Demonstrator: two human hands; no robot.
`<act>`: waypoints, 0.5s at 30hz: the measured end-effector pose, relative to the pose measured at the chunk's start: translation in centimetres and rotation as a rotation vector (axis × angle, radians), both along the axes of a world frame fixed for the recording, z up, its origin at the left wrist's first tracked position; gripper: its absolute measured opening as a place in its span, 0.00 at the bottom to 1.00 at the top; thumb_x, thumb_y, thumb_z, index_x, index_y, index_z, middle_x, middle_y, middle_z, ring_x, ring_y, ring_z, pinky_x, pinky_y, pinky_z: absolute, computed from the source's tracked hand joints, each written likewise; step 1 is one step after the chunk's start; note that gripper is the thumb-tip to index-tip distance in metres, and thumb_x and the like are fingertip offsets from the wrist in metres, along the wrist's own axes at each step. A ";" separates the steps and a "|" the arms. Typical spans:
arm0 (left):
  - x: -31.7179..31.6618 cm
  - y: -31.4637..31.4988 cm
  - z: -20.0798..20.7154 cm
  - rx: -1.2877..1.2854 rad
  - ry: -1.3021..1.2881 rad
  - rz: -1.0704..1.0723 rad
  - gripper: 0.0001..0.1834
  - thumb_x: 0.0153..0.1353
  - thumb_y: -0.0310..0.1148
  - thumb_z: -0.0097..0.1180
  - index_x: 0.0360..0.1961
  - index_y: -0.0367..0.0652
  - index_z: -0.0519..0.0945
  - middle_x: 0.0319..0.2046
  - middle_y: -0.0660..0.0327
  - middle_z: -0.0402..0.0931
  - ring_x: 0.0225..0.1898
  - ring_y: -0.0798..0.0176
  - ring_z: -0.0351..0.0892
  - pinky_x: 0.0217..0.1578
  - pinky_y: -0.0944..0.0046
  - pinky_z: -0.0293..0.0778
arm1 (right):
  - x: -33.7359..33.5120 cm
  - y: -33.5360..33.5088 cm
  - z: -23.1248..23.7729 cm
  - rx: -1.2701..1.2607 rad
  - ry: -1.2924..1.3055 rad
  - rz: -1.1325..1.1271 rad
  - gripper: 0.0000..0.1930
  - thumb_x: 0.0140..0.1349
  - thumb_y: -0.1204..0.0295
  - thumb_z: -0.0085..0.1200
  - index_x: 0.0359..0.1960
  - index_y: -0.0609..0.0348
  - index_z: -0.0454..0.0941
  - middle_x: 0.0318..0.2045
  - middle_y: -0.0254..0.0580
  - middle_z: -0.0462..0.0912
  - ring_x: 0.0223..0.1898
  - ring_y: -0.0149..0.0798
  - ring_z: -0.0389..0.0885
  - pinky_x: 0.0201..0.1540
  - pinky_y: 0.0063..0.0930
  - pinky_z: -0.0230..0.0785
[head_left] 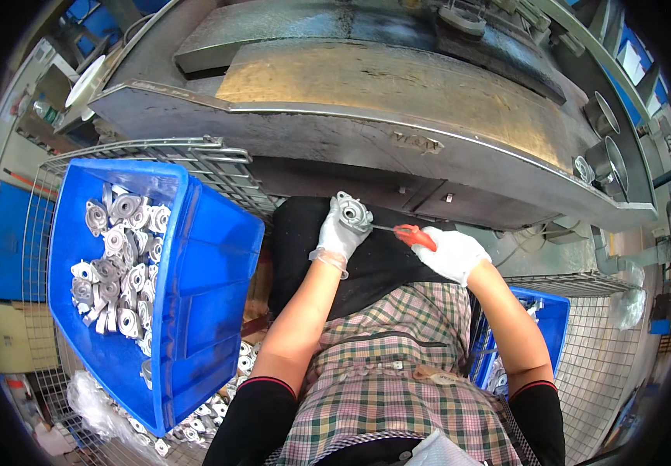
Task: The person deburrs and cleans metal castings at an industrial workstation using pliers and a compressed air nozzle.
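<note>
Gripping a casting [349, 210], the left hand [336, 238] is holding it in curled fingers. The right hand [458, 256] is clasping a red-handled tool [413, 235], fingers closed round it.

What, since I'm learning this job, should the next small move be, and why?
Probably guide the red-handled tool lightly against the metal part: the left hand holds that part, the right hand holds the tool, and its thin shaft points at the part's right edge, though contact is unclear.

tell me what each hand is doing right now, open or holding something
Left hand: closed, holding a grey metal part.
Right hand: closed, gripping a red-handled tool.
</note>
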State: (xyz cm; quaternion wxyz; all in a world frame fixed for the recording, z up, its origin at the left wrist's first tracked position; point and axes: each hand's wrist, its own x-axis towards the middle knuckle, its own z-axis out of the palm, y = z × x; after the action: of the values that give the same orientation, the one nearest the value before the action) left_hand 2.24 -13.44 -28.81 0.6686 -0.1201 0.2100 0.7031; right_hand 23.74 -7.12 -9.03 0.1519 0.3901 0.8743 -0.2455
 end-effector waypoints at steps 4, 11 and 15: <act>0.4 0.1 1.0 -0.017 0.005 -0.002 0.28 0.68 0.64 0.33 0.46 0.56 0.77 0.41 0.61 0.79 0.46 0.50 0.75 0.55 0.44 0.62 | -0.6 0.0 0.7 -0.005 -0.051 0.004 0.20 0.65 0.50 0.44 0.44 0.53 0.74 0.38 0.53 0.83 0.41 0.57 0.81 0.47 0.47 0.72; 0.2 0.1 -0.2 0.037 -0.007 0.005 0.26 0.68 0.63 0.34 0.47 0.59 0.77 0.44 0.62 0.78 0.48 0.50 0.74 0.54 0.43 0.64 | -1.7 -0.3 1.7 -0.020 -0.115 0.024 0.20 0.65 0.51 0.43 0.45 0.54 0.73 0.39 0.51 0.83 0.42 0.56 0.81 0.47 0.46 0.72; 0.2 0.2 -0.9 0.029 -0.008 0.032 0.25 0.69 0.62 0.34 0.47 0.60 0.77 0.46 0.65 0.77 0.50 0.51 0.73 0.55 0.44 0.65 | -1.6 -0.2 1.4 -0.023 -0.110 0.029 0.20 0.65 0.51 0.43 0.44 0.54 0.73 0.39 0.51 0.83 0.42 0.56 0.81 0.47 0.46 0.72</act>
State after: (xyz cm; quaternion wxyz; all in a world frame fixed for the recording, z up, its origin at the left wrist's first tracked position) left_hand 2.40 -13.27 -29.75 0.6599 -0.1166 0.1951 0.7161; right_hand 22.09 -7.34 -7.61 0.2080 0.3885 0.8673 -0.2316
